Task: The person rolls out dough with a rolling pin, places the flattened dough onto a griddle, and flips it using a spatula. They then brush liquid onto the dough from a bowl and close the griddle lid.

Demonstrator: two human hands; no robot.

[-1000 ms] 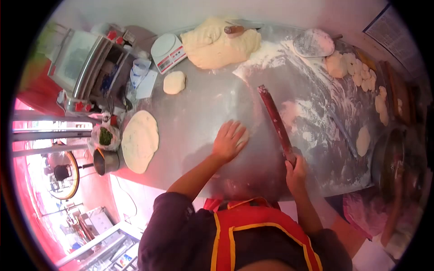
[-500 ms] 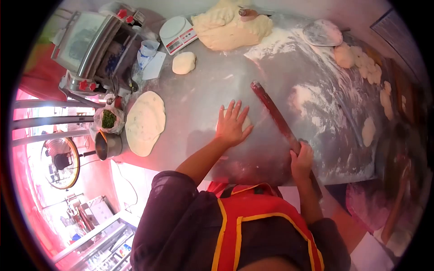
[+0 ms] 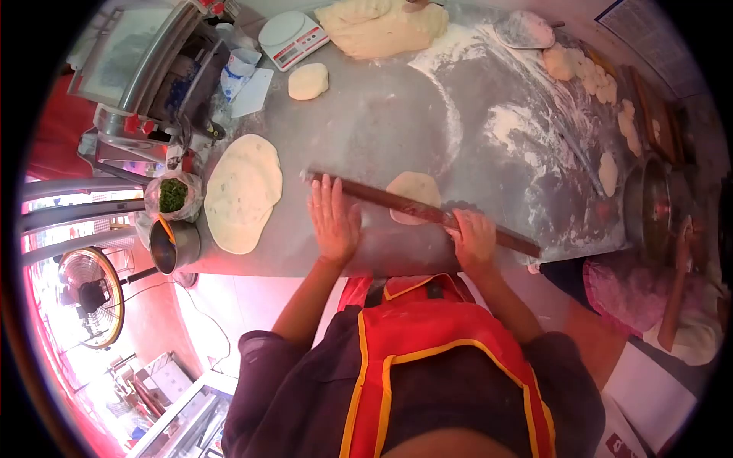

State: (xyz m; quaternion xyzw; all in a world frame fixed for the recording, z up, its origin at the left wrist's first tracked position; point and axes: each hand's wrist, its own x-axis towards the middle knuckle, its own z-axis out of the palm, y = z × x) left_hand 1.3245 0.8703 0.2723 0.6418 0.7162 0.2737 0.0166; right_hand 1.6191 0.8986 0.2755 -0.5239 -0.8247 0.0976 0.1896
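A long dark red-brown rolling pin (image 3: 366, 194) lies slantwise across the near part of the metal table. Under its middle is a small flat round of dough (image 3: 414, 185), partly covered by the pin. My left hand (image 3: 334, 227) rests near the pin's left end, its fingers stretched out flat and touching the wood. Toward the other end, my right hand (image 3: 473, 238) has its fingers curled over the pin. To the left lies a large rolled-out sheet of dough (image 3: 243, 195), apart from both hands.
A dough ball (image 3: 308, 82) sits below a white kitchen scale (image 3: 292, 40). Behind is a big mound of dough (image 3: 382, 29). Loose flour (image 3: 511, 130) and a thin rod (image 3: 578, 156) lie on the right. Chopped greens (image 3: 173, 195) and a metal pot (image 3: 175, 244) stand at the left edge.
My left hand has lifted off the small dough, now uncovered, and moved left onto the rolling pin. My right hand has swung the pin crosswise over the dough. The view has shifted slightly.
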